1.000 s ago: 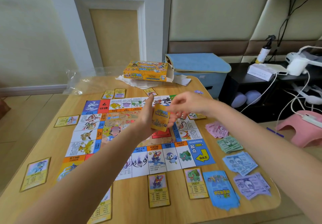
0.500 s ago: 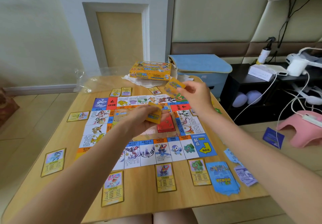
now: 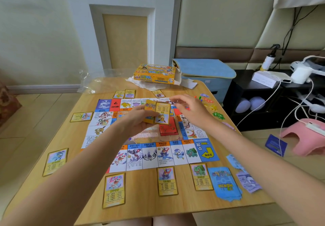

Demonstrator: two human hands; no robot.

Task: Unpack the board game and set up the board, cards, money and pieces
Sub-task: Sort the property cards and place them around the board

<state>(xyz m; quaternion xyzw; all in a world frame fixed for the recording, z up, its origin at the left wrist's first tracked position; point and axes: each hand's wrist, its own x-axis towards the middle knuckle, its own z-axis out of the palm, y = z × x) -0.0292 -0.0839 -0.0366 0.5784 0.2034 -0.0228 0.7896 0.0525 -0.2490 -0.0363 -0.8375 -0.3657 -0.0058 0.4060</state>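
The square paper game board (image 3: 151, 134) lies flat in the middle of the light wooden tabletop (image 3: 184, 203), its border a ring of colourful creature squares with a blue arrow corner nearest the right forearm. Above the board's centre the left hand (image 3: 139, 120) holds a small stack of yellow-backed cards (image 3: 149, 114), its grip curled round the stack, with 1 yellow-framed card (image 3: 162, 113) standing face-out at the front. The right hand (image 3: 190, 109) hovers just beside that card with fingers loosely bent, its grip narrow and holding nothing that can be seen. A red card pile (image 3: 168, 129) sits on the board under the hands, partly hidden by them.

Around the board, single yellow property cards lie face up: 3 along the near edge (image 3: 166, 181), 2 off the left edge (image 3: 55, 161) and 3 past the far edge (image 3: 129, 93). Near the blue arrow corner rests a fanned blue card deck (image 3: 224, 183), and just beside it lie pale blue and purple paper money notes (image 3: 247, 181). Off the board's right edge, small coloured playing pieces (image 3: 213, 107) are scattered. Beyond the board's far edge stands the open orange game box (image 3: 154, 74) on white paper, with crumpled clear plastic wrap (image 3: 95, 83) further left. Both forearms cross the board's near half and cover several squares.
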